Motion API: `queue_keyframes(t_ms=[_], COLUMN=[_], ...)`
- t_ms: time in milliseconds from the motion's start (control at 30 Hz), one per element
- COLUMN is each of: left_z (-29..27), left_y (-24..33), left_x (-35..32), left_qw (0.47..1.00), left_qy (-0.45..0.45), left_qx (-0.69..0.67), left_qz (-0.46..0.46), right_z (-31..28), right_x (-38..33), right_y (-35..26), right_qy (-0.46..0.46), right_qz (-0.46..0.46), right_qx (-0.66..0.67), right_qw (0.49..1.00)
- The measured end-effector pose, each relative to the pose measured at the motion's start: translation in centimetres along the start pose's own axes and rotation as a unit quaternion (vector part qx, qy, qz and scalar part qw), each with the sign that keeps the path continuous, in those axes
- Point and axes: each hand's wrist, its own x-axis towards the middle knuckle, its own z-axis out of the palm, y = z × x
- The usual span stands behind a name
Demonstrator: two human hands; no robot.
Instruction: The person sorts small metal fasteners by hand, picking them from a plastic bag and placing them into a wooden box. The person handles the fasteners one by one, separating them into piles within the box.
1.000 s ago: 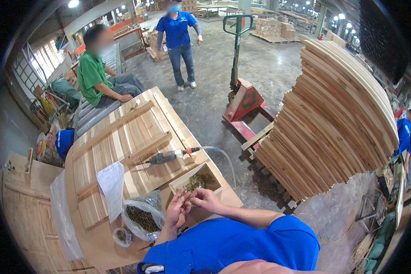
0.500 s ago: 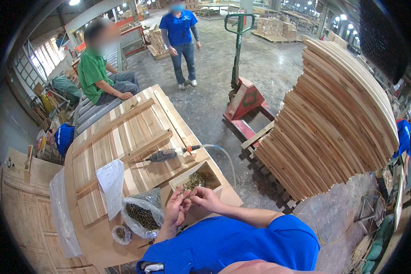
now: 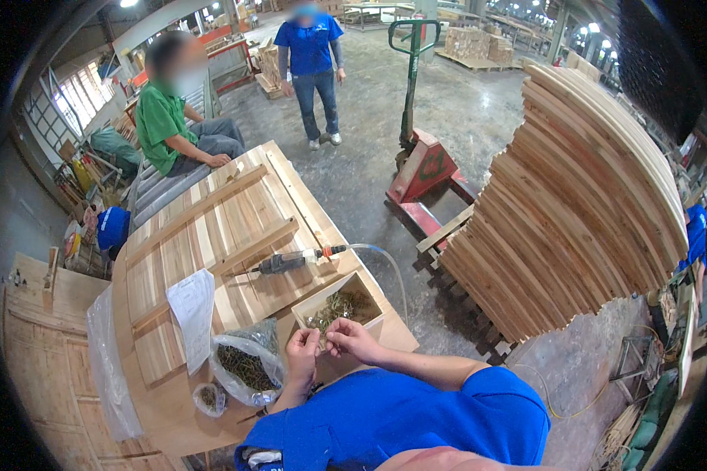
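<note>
My left hand [image 3: 303, 353] and my right hand [image 3: 352, 342] meet at the near side of a wooden box [image 3: 316, 301]. Thumbs and fingertips are pinched close together; whatever is between them is too small to make out. Inside the box lies a heap of brass-coloured screws [image 3: 339, 304]. Left of my left hand sits an open clear plastic bag [image 3: 272, 367] full of similar screws, with a smaller bag [image 3: 209, 400] of small pieces beside it. Beyond the box, a grey and black power screwdriver [image 3: 284, 263] rests on a slatted wooden panel [image 3: 200, 247], joined to a clear hose [image 3: 391, 263].
A paper sheet [image 3: 190, 318] and plastic film [image 3: 110, 369] lie on the left. Right of the table stand a red pallet jack [image 3: 424, 169] and a tall stack of curved boards [image 3: 565, 212]. One person in green [image 3: 161, 129] sits beyond the panel; another in blue [image 3: 310, 59] stands farther off.
My left hand's fingers have closed from a looser, more open pose into a pinch. Both hands remain beside the box. The view has shifted slightly.
</note>
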Motion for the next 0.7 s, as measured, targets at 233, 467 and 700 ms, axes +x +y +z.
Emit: queue_keyframes(t_ms=[233, 467, 700], left_z=[0.7, 0.6, 0.6], left_y=[2.0, 3.7, 5.6], left_x=[-0.2, -0.1, 1.4], left_qw=[0.972, 0.929, 0.803], left_qy=[0.001, -0.051, -0.032], left_qx=[0.207, 0.331, 0.541], left_qz=[0.114, 0.158, 0.250], right_z=[-0.2, 0.2, -4.2], right_x=[0.0, -0.3, 0.5], right_y=[0.0, -1.1, -3.8], right_qy=[-0.009, 0.045, 0.160], right_qz=[-0.037, 0.033, -0.047], right_qx=[-0.019, -0.030, -0.035], right_qw=[0.999, 0.998, 0.985])
